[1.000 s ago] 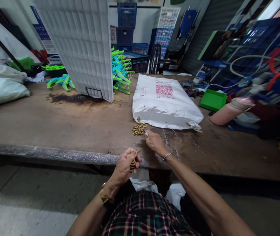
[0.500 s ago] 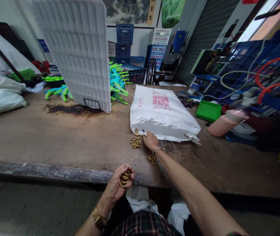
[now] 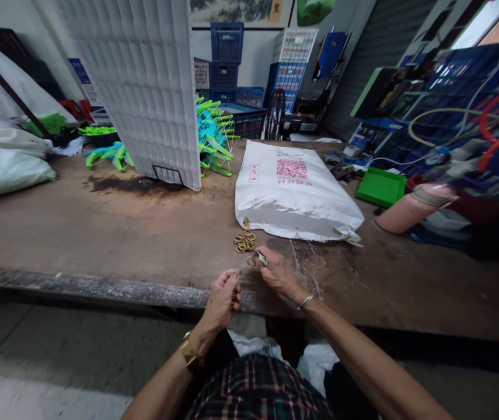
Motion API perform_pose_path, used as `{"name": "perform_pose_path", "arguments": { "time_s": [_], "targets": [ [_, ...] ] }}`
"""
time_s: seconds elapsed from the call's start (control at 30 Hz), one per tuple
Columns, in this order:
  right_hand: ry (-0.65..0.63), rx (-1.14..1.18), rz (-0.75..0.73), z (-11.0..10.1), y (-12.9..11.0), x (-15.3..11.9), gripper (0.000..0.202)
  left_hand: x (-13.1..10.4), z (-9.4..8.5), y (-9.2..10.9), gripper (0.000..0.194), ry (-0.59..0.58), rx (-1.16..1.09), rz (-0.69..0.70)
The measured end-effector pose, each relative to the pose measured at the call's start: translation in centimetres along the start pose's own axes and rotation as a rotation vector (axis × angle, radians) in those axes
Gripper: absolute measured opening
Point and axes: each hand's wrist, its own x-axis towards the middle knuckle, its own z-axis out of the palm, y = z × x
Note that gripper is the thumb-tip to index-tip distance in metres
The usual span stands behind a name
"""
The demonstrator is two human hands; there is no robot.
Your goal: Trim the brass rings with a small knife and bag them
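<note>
My left hand (image 3: 223, 296), above the table's front edge, is closed around several brass rings (image 3: 233, 297); its thumb and fingertips are pinched together. My right hand (image 3: 279, 271) is just above the tabletop to the right, closed, with a single brass ring (image 3: 251, 261) at its fingertips. A small light-coloured item with a dark end (image 3: 261, 258) also shows between those fingers; its kind is too small to tell. Beyond the right hand lies a loose pile of brass rings (image 3: 244, 240), reaching the near left corner of a white printed sack (image 3: 295, 192).
A tall white ribbed panel (image 3: 144, 87) stands on the wooden table (image 3: 144, 233), with green and turquoise plastic pieces (image 3: 214, 137) behind it. To the right are a green tray (image 3: 380, 186), a pink bottle (image 3: 411, 210) and hoses. A whitish bag (image 3: 8, 163) lies left.
My right hand has drawn back from the pile towards me with a ring at its fingertips. My left hand has risen slightly and turned, its fingers closing over the rings. The view has tilted down.
</note>
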Motion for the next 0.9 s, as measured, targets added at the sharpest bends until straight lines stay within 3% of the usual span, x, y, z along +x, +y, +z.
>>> {"name": "perform_pose_path", "arguments": {
  "time_s": [0.23,0.33,0.5,0.57,0.63,0.8,0.9],
  "targets": [
    [0.037,0.201,-0.083,0.9,-2.9,-4.0,0.016,-0.6,0.3,-0.8,0.037,-0.015,0.206,0.086],
    [0.032,0.316,0.023,1.1,-3.4,-4.3,0.02,-0.9,0.1,-1.0,0.033,0.032,0.336,0.155],
    [-0.061,0.583,0.249,1.6,-3.5,-4.6,0.029,-1.6,-0.1,-1.0,0.023,0.035,0.655,0.518],
    [-0.098,0.645,0.299,2.0,-3.4,-4.7,0.032,-1.7,0.0,-1.1,0.022,0.01,0.696,0.58],
    [-0.088,0.683,0.336,2.3,-3.4,-4.8,0.03,-1.9,0.1,-1.2,0.023,-0.016,0.666,0.521],
    [-0.03,0.645,0.336,2.2,-3.5,-4.8,0.025,-2.2,0.2,-1.2,0.028,-0.065,0.389,0.089],
    [-0.028,0.645,0.298,1.8,-3.7,-4.8,0.025,-2.3,0.3,-0.9,0.03,-0.12,0.256,0.013]
  ]
}}
